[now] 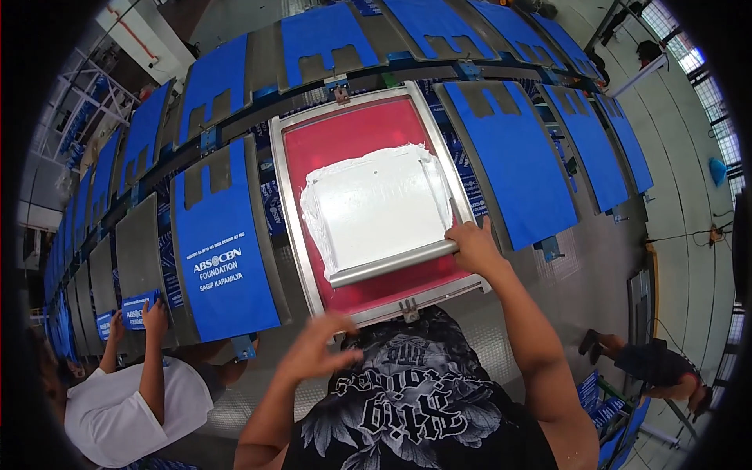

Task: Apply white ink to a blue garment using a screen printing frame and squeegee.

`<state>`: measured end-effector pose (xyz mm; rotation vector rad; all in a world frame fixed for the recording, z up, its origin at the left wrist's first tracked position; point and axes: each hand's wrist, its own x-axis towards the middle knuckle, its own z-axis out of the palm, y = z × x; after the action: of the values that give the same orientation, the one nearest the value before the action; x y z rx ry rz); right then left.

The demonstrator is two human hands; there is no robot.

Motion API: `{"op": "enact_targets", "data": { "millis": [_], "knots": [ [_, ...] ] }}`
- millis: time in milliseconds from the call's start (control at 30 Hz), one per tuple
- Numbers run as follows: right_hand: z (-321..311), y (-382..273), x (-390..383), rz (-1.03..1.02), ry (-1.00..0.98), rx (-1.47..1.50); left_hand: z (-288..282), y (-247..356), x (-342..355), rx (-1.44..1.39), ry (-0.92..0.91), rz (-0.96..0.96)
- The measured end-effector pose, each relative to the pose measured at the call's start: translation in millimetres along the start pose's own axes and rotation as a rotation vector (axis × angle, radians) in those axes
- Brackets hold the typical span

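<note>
Before me lies a screen-printing frame (pixel 279 172) with pale metal sides and red mesh. White ink (pixel 384 207) is spread thickly over the middle of the mesh, ragged at its edges. Across the ink's near side rests a squeegee (pixel 384 268) with a grey bar, slightly tilted up to the right. My right hand (pixel 476 249) is closed round the right end of that bar, close to the frame's right side. Off the frame's near left corner, my left hand (pixel 323 348) hangs empty with fingers apart, a little blurred.
Blue bag-shaped fabric panels (pixel 227 251) lie on grey boards along both sides and in a far row. A metal hinge clamp (pixel 410 310) sits at the frame's near edge. At left, a co-worker in a white shirt (pixel 137 407) holds printed blue pieces; another person (pixel 658 368) is at right.
</note>
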<state>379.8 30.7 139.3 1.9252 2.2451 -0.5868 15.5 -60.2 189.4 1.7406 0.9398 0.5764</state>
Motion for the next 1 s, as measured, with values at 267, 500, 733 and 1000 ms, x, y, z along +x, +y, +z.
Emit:
{"op": "enact_targets", "data": {
  "millis": [267,500,733,1000],
  "knots": [
    [21.1,7.2,-9.0,-0.132,0.09,0.016,4.0,-41.7,93.9,0.74,0.01,-0.041],
    [-13.3,22.9,51.4,-0.289,0.302,0.113,-39.1,-58.3,142.5,0.806,0.25,0.011],
    [14.8,10.2,155.3,-0.302,0.401,-0.091,-36.8,-134.9,189.9,0.876,0.47,0.026],
    [-21.6,32.7,118.2,-0.379,0.343,-0.004,-20.5,-99.3,158.1,0.827,0.407,-0.092]
  ]
}}
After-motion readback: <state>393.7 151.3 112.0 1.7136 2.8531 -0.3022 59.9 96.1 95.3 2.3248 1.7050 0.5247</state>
